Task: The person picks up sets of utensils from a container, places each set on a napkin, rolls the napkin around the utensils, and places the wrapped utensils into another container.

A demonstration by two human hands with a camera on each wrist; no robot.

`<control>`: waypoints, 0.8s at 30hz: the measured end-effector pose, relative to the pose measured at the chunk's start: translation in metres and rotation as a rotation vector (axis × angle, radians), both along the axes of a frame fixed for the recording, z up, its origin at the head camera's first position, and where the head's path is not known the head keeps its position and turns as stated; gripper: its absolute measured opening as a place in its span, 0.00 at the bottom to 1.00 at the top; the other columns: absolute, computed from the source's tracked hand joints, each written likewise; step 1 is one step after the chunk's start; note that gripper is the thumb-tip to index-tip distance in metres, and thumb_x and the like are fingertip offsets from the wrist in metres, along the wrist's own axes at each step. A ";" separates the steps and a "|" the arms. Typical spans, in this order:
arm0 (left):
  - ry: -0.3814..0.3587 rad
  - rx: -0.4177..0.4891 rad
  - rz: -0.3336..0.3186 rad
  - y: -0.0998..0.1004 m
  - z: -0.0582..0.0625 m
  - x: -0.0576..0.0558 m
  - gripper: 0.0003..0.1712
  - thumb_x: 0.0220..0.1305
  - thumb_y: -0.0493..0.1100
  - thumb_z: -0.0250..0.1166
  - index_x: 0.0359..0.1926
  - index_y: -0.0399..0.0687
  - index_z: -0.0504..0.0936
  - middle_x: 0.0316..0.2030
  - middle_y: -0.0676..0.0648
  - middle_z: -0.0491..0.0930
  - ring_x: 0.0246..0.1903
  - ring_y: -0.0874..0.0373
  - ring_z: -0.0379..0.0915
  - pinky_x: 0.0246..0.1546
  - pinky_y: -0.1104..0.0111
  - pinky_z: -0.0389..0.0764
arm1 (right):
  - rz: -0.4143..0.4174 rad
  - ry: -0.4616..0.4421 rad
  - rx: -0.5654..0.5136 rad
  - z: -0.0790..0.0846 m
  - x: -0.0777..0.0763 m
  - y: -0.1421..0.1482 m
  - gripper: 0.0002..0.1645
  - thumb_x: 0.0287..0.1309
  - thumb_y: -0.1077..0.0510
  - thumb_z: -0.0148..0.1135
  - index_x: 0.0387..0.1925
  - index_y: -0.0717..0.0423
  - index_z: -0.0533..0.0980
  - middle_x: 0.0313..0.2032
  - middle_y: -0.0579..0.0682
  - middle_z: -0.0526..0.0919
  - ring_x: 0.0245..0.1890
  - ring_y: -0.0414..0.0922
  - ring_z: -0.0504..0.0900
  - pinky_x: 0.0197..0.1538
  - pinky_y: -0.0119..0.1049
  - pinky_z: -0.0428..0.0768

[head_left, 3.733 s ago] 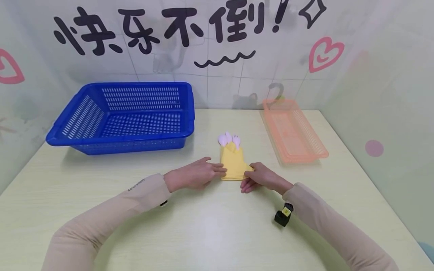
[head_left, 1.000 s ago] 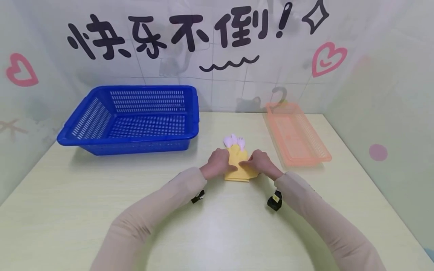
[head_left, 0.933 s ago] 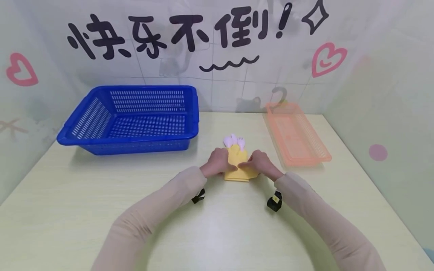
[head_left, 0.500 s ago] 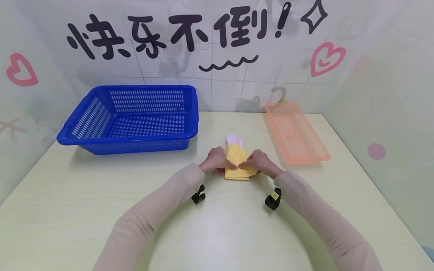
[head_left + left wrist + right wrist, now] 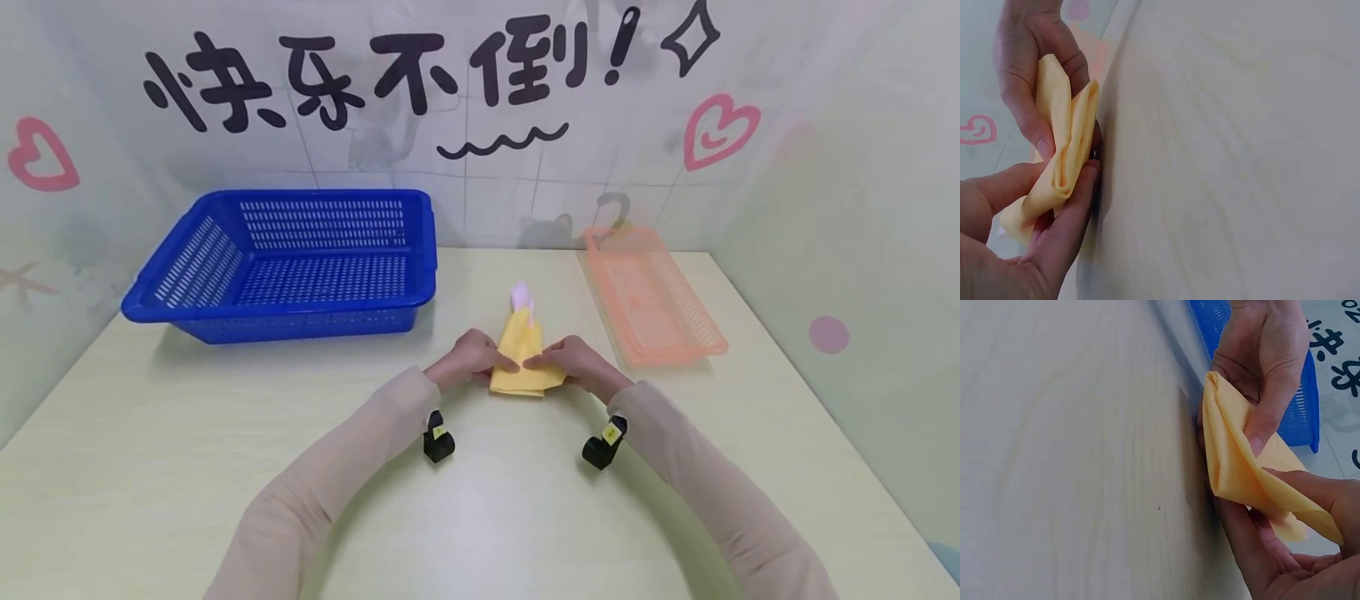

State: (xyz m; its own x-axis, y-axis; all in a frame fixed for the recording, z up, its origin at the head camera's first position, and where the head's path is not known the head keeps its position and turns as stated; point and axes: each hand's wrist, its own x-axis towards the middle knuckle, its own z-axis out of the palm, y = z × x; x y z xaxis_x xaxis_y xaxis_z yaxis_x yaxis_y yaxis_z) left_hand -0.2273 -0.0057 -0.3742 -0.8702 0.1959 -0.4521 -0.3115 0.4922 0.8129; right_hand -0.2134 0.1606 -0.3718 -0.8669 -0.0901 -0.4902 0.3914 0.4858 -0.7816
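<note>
A folded yellow cloth napkin [image 5: 519,382] is held between both hands near the middle of the table. Pale pink cutlery [image 5: 521,296] sticks out of its far end, bunched close together, with the lower parts hidden in the cloth. My left hand [image 5: 472,353] pinches the napkin's left side, thumb on top and fingers beneath. From the right, my right hand [image 5: 581,360] grips the other side the same way, the two thumb tips almost meeting. In the left wrist view the napkin [image 5: 1054,187] bends between the hands, its layered near edge close over the table.
A large blue plastic basket [image 5: 300,310] stands at the back left. At the back right lies a shallow pink-orange basket [image 5: 675,350]. The pale wooden table [image 5: 480,517] meets printed walls behind and at both sides.
Both hands have come from the napkin's lower corners to grip its sides. The napkin's sides have been drawn inward, and the spoon, knife and fork, earlier fanned out, now stand bunched.
</note>
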 end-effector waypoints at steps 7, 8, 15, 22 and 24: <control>-0.038 0.163 0.061 -0.009 -0.007 0.004 0.13 0.45 0.34 0.69 0.31 0.36 0.73 0.25 0.46 0.77 0.22 0.61 0.76 0.27 0.70 0.79 | -0.078 -0.009 -0.174 -0.011 0.003 -0.003 0.15 0.48 0.60 0.63 0.37 0.65 0.73 0.23 0.46 0.76 0.22 0.37 0.74 0.26 0.26 0.73; -0.028 0.171 0.073 -0.010 -0.008 0.005 0.13 0.44 0.34 0.69 0.30 0.37 0.73 0.25 0.47 0.76 0.22 0.61 0.75 0.26 0.70 0.79 | -0.080 -0.002 -0.194 -0.012 0.004 -0.004 0.18 0.49 0.60 0.63 0.41 0.66 0.73 0.24 0.46 0.77 0.23 0.37 0.75 0.27 0.26 0.73; 0.076 0.294 0.131 -0.015 -0.002 0.013 0.15 0.43 0.33 0.70 0.29 0.36 0.72 0.27 0.43 0.79 0.21 0.60 0.74 0.26 0.69 0.79 | -0.110 0.072 -0.322 0.001 0.014 -0.009 0.25 0.50 0.59 0.62 0.50 0.68 0.71 0.29 0.49 0.80 0.28 0.39 0.78 0.31 0.29 0.77; 0.136 0.395 0.068 -0.024 0.012 0.019 0.23 0.47 0.36 0.69 0.47 0.35 0.75 0.40 0.37 0.80 0.30 0.55 0.79 0.33 0.65 0.79 | -0.097 0.157 -0.396 0.020 0.022 -0.013 0.27 0.50 0.58 0.63 0.52 0.65 0.71 0.31 0.49 0.81 0.29 0.40 0.80 0.33 0.31 0.78; 0.153 0.426 0.039 -0.027 0.015 0.020 0.24 0.48 0.36 0.68 0.49 0.34 0.76 0.42 0.36 0.79 0.32 0.55 0.79 0.34 0.64 0.79 | -0.088 0.191 -0.411 0.023 0.023 -0.013 0.27 0.50 0.58 0.63 0.51 0.66 0.71 0.30 0.48 0.82 0.28 0.40 0.80 0.33 0.31 0.78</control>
